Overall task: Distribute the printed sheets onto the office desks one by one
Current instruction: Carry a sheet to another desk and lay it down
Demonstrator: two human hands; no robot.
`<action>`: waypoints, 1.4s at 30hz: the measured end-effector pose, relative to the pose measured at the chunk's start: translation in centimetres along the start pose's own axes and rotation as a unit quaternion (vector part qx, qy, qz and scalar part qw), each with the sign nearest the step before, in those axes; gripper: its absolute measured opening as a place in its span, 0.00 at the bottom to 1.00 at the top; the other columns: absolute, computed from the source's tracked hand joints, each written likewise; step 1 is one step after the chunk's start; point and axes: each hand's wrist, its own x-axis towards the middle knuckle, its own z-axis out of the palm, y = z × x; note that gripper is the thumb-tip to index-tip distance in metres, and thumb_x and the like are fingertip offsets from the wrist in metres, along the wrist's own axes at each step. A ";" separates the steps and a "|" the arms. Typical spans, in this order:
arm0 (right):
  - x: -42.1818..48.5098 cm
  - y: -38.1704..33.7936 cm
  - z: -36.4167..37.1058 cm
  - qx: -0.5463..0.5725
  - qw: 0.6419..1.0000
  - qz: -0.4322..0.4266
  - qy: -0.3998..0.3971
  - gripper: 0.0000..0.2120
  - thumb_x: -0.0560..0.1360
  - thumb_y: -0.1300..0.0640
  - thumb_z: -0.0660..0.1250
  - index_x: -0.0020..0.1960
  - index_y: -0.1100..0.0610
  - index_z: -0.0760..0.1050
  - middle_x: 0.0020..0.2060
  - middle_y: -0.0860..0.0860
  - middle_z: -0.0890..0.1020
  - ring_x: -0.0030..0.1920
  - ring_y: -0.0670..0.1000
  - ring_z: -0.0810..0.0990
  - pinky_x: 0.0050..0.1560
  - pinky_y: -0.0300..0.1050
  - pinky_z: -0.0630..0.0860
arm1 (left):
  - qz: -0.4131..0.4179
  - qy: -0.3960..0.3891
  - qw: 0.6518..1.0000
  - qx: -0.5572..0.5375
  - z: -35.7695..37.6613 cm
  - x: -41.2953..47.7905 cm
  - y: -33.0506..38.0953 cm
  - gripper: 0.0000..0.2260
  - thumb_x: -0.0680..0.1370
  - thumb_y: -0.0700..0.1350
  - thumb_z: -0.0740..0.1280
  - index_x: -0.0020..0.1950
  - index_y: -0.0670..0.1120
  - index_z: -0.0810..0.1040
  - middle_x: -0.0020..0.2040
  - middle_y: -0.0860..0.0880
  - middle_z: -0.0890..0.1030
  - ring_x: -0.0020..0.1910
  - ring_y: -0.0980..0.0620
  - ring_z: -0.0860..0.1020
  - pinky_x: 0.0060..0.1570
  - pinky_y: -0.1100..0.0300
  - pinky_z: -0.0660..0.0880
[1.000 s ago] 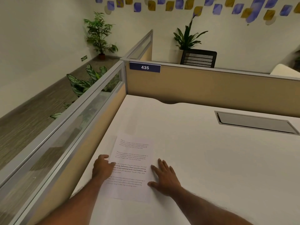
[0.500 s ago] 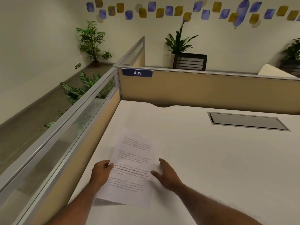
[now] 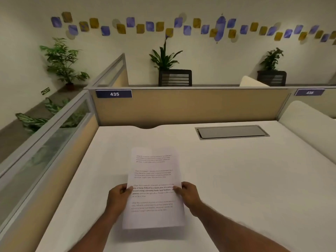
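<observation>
Fingers [image 3: 127,189] of both hands pinching printed sheets' [image 3: 153,188] side edges, bare desk [image 3: 236,179] around.

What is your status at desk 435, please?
Left hand and right hand both gripping the sheet by its side edges. Sheet held above the desk. Nothing in the way.

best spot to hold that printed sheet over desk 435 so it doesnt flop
Grip the sheet by its two long side edges near mid-height, coming in from either side, as the left hand and right hand do now. It is thin, tall and lifted off the desk, so one-edge holds would likely let it droop.
</observation>
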 end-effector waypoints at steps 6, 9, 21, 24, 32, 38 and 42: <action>0.3 2.8 -9.8 0.004 0.998 0.024 0.058 0.07 0.75 0.60 0.71 0.41 0.63 0.79 0.38 0.54 0.84 0.38 0.52 0.81 0.43 0.49 0.79 | -0.023 -0.090 0.996 0.009 9.0 -1.4 1.3 0.04 0.78 0.39 0.69 0.48 0.46 0.83 0.45 0.47 0.87 0.46 0.45 0.85 0.43 0.54 0.80; 1.0 3.6 -14.6 -0.001 0.996 0.024 0.081 0.07 0.75 0.60 0.71 0.39 0.61 0.79 0.37 0.53 0.84 0.36 0.51 0.81 0.41 0.46 0.78 | -0.019 -0.104 0.994 0.021 13.6 -2.0 2.4 0.04 0.78 0.38 0.69 0.50 0.44 0.83 0.45 0.45 0.86 0.46 0.44 0.84 0.41 0.55 0.79; 5.1 5.3 -30.9 -0.018 0.996 0.019 0.081 0.05 0.75 0.59 0.72 0.43 0.60 0.80 0.38 0.53 0.84 0.37 0.50 0.82 0.42 0.47 0.79 | -0.024 -0.079 0.994 0.064 29.2 -4.1 5.3 0.13 0.75 0.37 0.72 0.59 0.38 0.80 0.44 0.44 0.84 0.38 0.47 0.83 0.36 0.58 0.77; 5.8 5.9 -33.1 -0.025 0.996 0.027 0.082 0.05 0.75 0.59 0.71 0.41 0.57 0.80 0.39 0.53 0.85 0.39 0.52 0.82 0.45 0.50 0.80 | 0.047 -0.073 0.981 0.176 31.6 -5.0 5.2 0.25 0.74 0.44 0.74 0.69 0.43 0.73 0.58 0.45 0.80 0.50 0.47 0.79 0.49 0.54 0.78; 6.8 7.3 -35.5 -0.086 0.992 0.034 0.085 0.07 0.75 0.57 0.71 0.40 0.59 0.80 0.40 0.55 0.84 0.41 0.54 0.81 0.46 0.51 0.79 | 0.184 -0.200 0.805 0.527 34.4 -5.5 2.6 0.36 0.74 0.71 0.58 0.79 0.60 0.53 0.81 0.57 0.45 0.80 0.53 0.45 0.76 0.46 0.47; 6.7 8.4 -35.9 -0.172 0.982 0.032 0.076 0.14 0.76 0.52 0.71 0.57 0.58 0.78 0.47 0.54 0.83 0.49 0.54 0.81 0.52 0.48 0.77 | 0.175 -0.216 0.786 0.552 34.6 -5.3 1.5 0.36 0.75 0.69 0.58 0.80 0.58 0.51 0.81 0.58 0.43 0.80 0.53 0.41 0.76 0.45 0.42; 6.1 9.6 -36.3 -0.315 0.944 -0.030 0.095 0.31 0.76 0.46 0.68 0.75 0.54 0.64 0.64 0.52 0.74 0.65 0.53 0.72 0.66 0.48 0.69 | 0.184 -0.225 0.781 0.553 34.5 -5.3 1.8 0.36 0.75 0.68 0.58 0.80 0.57 0.52 0.81 0.57 0.43 0.80 0.53 0.42 0.76 0.45 0.43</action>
